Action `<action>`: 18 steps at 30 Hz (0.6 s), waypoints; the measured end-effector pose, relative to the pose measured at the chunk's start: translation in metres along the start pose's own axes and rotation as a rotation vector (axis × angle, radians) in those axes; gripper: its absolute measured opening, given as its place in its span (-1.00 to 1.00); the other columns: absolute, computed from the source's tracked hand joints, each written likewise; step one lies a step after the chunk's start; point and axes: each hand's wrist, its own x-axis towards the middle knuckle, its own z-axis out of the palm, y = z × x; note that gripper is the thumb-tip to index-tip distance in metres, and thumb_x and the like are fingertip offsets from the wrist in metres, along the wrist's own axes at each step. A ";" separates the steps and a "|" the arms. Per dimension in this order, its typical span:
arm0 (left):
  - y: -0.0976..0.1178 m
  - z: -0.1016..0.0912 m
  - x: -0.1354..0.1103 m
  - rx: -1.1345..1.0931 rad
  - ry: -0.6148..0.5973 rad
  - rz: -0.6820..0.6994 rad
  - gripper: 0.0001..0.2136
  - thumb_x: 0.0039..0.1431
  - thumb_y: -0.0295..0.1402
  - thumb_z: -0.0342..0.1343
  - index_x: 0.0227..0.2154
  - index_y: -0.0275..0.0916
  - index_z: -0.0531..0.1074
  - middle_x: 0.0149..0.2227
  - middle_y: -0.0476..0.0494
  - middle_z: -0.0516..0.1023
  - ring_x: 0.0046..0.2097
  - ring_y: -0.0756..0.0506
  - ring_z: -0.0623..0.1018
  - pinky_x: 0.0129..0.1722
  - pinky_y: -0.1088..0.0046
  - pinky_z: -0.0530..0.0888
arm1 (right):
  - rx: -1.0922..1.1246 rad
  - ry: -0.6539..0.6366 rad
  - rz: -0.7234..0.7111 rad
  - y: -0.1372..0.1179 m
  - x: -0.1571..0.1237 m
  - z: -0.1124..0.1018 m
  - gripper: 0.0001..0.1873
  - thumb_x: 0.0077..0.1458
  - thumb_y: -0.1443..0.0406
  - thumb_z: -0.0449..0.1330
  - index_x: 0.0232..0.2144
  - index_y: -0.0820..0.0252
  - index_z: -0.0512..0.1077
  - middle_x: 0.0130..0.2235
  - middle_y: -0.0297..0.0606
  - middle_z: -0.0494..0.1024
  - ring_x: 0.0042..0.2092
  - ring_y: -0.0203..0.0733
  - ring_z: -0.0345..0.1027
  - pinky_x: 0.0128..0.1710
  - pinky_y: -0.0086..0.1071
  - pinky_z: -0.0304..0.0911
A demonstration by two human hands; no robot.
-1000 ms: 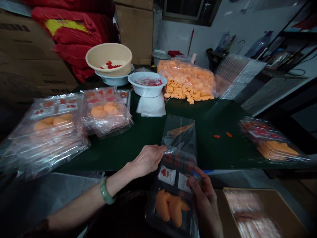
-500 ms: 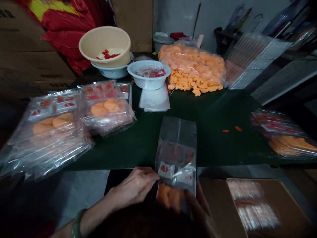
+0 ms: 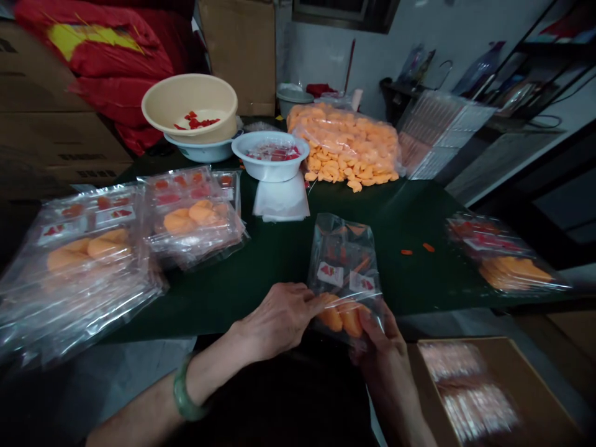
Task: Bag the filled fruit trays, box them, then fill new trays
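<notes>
holding a clear bag [image 3: 344, 279] up at the near edge of the green table [image 3: 279, 273], both hands work at its lower end. the left hand [image 3: 277, 321], a jade bangle [image 3: 184, 394] on its wrist, lies with fingers together across the bag's side, its fingertips pressed to the plastic. the right hand [image 3: 384, 347] pinches the bag from below, fingers curled around the bottom corner; its thumb is hard to make out through the plastic. inside are orange slices [image 3: 339, 316] low down and two small labels [image 3: 330, 274] above them.

a moment ago the bag lay lower, out past the table edge, with its long empty end stretched flat. now it sits higher and looks shorter, its plastic gathered, though i cannot tell if the end is folded under.

around it, stacks of bagged packs [image 3: 79, 267] lie to the left, and another pack [image 3: 503, 257] lies to the right. farther back are a white bowl [image 3: 270, 155], a beige basin [image 3: 189, 108] and a big bag of slices [image 3: 344, 143]. a carton [image 3: 484, 391] sits below the table at right.
</notes>
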 end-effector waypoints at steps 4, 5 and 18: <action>-0.009 0.009 0.006 -0.022 0.068 -0.014 -0.82 0.14 -0.54 -0.17 -0.31 -0.25 0.32 -0.46 -0.04 0.40 -0.41 0.01 0.39 -0.43 0.53 0.30 | -0.023 -0.019 -0.044 -0.004 0.014 -0.001 -0.21 -0.17 0.11 0.27 0.11 -0.08 0.06 -0.45 -0.46 0.44 -0.65 -0.39 0.12 -0.70 -0.49 0.09; -0.013 0.015 0.007 -0.012 0.082 -0.038 -0.83 0.15 -0.53 -0.17 -0.36 -0.26 0.32 -0.48 -0.04 0.39 -0.43 0.01 0.39 -0.44 0.52 0.29 | -0.100 -0.036 -0.070 -0.004 0.018 -0.004 -0.23 -0.15 0.09 0.25 0.11 -0.05 0.07 -0.44 -0.43 0.45 -0.63 -0.36 0.16 -0.67 -0.46 0.12; -0.023 0.035 0.006 0.041 -0.070 -0.122 -0.84 0.17 -0.53 -0.21 -0.44 -0.27 0.24 -0.47 -0.10 0.37 -0.39 -0.05 0.38 -0.42 0.47 0.27 | -1.529 -0.018 -1.095 0.002 0.032 -0.051 -0.18 -0.25 -0.12 0.22 0.05 0.11 0.26 -0.12 0.02 0.32 -0.12 0.19 0.20 -0.25 0.00 0.18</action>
